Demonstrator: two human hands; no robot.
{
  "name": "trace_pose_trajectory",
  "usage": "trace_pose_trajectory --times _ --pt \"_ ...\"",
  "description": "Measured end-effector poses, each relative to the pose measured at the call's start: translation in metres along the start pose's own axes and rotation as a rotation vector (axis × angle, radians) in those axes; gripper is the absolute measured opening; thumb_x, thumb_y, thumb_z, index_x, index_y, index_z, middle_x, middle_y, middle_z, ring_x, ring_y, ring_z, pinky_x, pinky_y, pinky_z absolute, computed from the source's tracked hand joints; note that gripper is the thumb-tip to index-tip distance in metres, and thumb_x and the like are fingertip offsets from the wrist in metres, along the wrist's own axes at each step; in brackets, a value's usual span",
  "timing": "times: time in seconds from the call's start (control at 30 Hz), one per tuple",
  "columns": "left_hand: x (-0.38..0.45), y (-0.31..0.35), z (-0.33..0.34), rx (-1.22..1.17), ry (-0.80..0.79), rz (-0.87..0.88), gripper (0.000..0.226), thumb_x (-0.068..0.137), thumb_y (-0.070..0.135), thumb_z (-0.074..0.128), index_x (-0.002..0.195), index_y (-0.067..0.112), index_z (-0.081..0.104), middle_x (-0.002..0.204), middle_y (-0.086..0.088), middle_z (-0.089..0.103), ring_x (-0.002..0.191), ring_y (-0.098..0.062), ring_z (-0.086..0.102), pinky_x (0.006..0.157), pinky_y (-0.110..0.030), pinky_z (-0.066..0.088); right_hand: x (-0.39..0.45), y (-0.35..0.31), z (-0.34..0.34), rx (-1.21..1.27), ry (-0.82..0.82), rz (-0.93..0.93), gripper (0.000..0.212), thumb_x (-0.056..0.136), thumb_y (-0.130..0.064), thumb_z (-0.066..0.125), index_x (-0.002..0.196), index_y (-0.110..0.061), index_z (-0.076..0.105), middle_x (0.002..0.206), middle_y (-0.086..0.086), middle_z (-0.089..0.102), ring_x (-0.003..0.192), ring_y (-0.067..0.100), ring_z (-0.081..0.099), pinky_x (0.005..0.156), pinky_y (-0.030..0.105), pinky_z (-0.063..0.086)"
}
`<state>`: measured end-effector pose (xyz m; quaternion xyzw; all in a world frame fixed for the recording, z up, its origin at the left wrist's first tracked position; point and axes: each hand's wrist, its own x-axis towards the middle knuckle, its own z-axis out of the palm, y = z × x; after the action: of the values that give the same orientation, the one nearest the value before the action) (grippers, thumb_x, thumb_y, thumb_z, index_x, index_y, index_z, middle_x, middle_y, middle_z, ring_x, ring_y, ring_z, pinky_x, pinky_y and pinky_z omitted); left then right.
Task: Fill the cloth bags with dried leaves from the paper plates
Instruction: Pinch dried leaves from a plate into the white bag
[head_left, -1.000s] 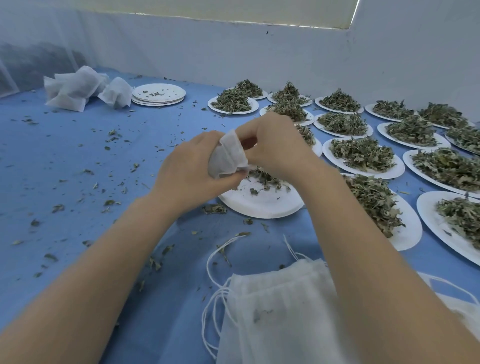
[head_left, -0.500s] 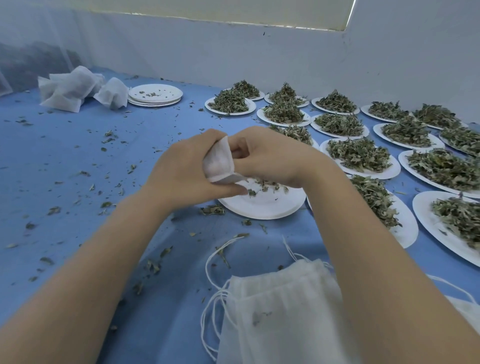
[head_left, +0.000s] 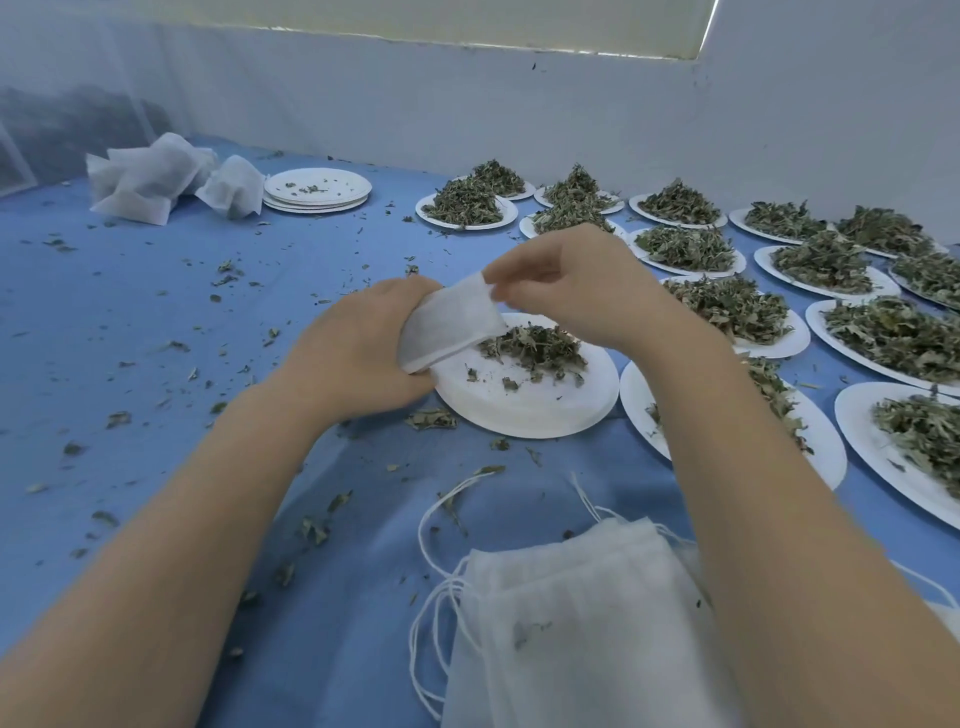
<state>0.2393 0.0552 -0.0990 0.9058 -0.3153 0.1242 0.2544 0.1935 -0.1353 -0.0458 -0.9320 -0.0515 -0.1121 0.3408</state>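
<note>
Your left hand (head_left: 358, 353) has its grip curled round the body of a small white cloth bag (head_left: 451, 323), while your right hand (head_left: 566, 288) pinches the bag's upper corner between thumb and fingertips. You hold the bag tilted, just above the near-left edge of a paper plate (head_left: 524, 402) that carries a small heap of dried leaves (head_left: 532, 349) and a few loose bits.

To the right and behind, more paper plates heaped with leaves (head_left: 883, 332) sit in rows on the blue tabletop (head_left: 130, 322). Close in front of you lies a stack of empty cloth bags (head_left: 571, 629) with white drawstrings (head_left: 441, 519) trailing to the left. At the far left, near the wall, you have a pile of filled bags (head_left: 156, 176) beside a stack of emptied plates (head_left: 317, 189). Leaf fragments are scattered over the tabletop, thickest on the left side.
</note>
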Motion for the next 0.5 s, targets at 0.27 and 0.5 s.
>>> trace_pose_trajectory --times 0.27,0.5 --pt "0.001 -0.008 -0.002 0.001 0.030 -0.032 0.054 0.069 0.016 0.068 0.120 0.021 0.051 0.107 0.000 0.058 0.091 -0.021 0.050 0.074 -0.033 0.040 0.005 0.024 0.018 -0.508 -0.153 0.249 0.038 0.087 -0.001 0.041 0.118 -0.005 0.064 0.115 0.013 0.065 0.084 0.028 0.062 0.072 0.033 0.055" --pt "0.001 -0.010 -0.001 0.024 0.011 -0.054 0.056 0.070 0.017 0.068 0.122 0.022 0.049 0.110 0.000 0.057 0.092 -0.020 0.049 0.075 -0.035 0.042 0.002 0.018 0.006 -0.522 -0.198 0.242 0.050 0.088 -0.046 0.055 0.120 -0.008 0.062 0.117 0.012 0.065 0.100 0.025 0.063 0.085 0.035 0.051"
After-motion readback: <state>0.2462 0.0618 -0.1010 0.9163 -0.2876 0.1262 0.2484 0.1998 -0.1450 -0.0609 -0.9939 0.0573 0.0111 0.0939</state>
